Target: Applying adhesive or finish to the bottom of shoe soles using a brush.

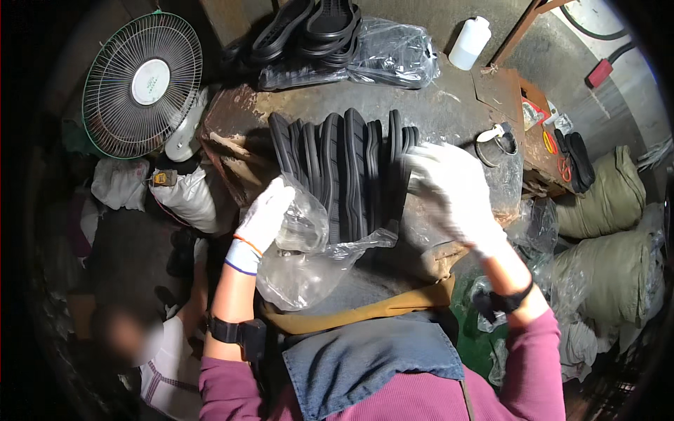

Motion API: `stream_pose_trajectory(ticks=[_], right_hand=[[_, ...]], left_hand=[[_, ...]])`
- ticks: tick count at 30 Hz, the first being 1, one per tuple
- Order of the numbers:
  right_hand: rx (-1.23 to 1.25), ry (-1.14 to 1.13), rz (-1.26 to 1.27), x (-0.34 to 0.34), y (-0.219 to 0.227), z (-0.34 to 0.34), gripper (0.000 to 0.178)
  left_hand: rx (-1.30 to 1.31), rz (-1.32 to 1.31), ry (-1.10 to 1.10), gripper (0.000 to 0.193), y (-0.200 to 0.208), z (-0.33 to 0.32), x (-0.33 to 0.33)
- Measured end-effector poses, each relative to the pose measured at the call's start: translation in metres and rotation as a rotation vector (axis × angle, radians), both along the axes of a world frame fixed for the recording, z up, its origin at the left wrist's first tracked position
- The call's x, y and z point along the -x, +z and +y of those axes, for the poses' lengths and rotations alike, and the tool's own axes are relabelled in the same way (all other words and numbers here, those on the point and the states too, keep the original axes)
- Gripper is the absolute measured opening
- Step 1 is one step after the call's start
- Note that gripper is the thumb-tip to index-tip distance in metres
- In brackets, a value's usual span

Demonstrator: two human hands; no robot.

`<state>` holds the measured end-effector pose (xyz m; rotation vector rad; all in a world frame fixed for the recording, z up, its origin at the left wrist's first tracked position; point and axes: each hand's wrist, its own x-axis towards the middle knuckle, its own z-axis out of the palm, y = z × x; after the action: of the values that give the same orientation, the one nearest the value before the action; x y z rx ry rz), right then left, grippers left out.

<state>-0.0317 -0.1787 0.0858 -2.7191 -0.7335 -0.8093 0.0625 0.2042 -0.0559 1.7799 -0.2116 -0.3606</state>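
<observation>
Several black shoe soles (356,175) stand on edge, side by side in a row, on the worn table in front of me. My left hand (269,205), in a white glove, is closed on a clear plastic bag (305,274) at the row's near left corner. The bag spreads along the near ends of the soles and hangs toward my lap. At the right end of the row is my right hand (449,189), also gloved and smeared by motion. Its fingers are too blurred to show whether they grip a sole.
At the far side, more black soles (330,21) lie stacked beside a plastic-wrapped bundle (393,52). A white bottle (470,43) stands to their right. A brush (495,132) rests on a round tin (484,151). A fan (144,84) is at left, with a person (168,372) below.
</observation>
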Motion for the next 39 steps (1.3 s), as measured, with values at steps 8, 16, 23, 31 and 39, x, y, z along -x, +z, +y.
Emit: stream_pose_trajectory(ticks=[8,16,23,31,39], right_hand=[[0.03,0.463,0.089,-0.138,-0.019,0.175,0.039],[0.048,0.513,-0.125,-0.152,-0.04,0.168,0.041],[0.096,0.431,-0.107,-0.148,-0.048,0.147,0.037],[0.053,0.444,-0.059,-0.144,-0.047,0.174,0.022],[-0.725,0.664,0.575,-0.147,-0.005,0.16,0.046]], left_hand=[[-0.387,-0.3,0.009,0.05,0.069,-0.014,0.048],[-0.694,-0.11,0.047,0.105,0.083,-0.01,0.169],[-0.429,-0.099,0.406,0.027,0.097,0.053,0.141],[0.815,-0.131,0.48,0.046,0.171,0.243,0.104],[0.847,0.055,0.475,0.035,0.153,0.02,0.006]])
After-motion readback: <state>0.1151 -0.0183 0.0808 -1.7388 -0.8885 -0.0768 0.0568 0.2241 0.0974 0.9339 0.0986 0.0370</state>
